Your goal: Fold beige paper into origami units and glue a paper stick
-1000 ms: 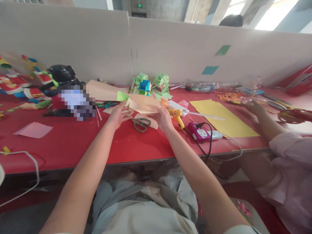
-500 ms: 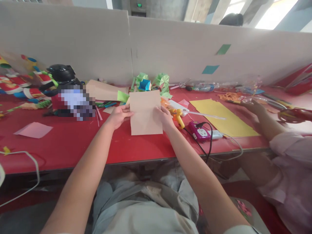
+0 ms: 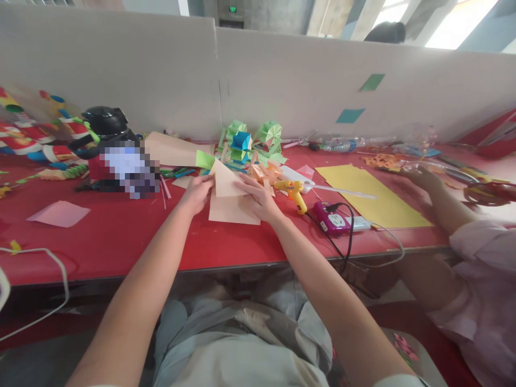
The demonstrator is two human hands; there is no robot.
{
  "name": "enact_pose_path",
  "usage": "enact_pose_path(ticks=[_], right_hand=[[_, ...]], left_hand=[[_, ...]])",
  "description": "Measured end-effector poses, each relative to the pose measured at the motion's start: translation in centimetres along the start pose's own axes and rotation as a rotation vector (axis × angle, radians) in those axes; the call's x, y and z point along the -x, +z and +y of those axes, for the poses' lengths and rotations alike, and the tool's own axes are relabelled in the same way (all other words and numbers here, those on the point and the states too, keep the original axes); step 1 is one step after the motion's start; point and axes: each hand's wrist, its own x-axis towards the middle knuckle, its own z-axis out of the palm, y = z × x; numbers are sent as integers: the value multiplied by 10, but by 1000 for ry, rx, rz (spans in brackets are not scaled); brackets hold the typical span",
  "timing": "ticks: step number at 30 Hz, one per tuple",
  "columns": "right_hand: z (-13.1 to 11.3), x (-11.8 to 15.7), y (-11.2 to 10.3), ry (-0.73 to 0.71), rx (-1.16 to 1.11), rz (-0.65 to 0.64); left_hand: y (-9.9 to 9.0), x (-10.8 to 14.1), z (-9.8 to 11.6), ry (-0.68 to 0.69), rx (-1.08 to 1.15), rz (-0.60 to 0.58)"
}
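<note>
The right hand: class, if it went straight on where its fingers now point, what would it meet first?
Most likely the folded flap of the beige paper; the fingertips of the right hand look at or against it, though depth is hard to judge from this view.

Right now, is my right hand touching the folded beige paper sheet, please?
Touching. The head view shows the right hand with its fingers laid across the folded beige paper sheet.

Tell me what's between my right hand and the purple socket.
In the head view, the yellow glue gun lies between your right hand and the purple socket, on the red table.
</note>
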Motion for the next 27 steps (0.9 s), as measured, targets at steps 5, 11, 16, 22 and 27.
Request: enact_pose_path(ticks=[5, 11, 16, 22, 27], right_hand=[[1, 2, 0, -31, 107, -78], [5, 2, 4, -120, 213, -99], [6, 2, 8, -165, 303, -94], [6, 3, 12, -182, 386, -87], [4, 2, 15, -131, 356, -28]], left_hand=[[-3, 6, 4, -2, -140, -55], [2, 9, 2, -53, -168, -114], [8, 13, 5, -83, -157, -77], [8, 11, -1, -56, -187, -84], [8, 6, -4, -16, -155, -76]])
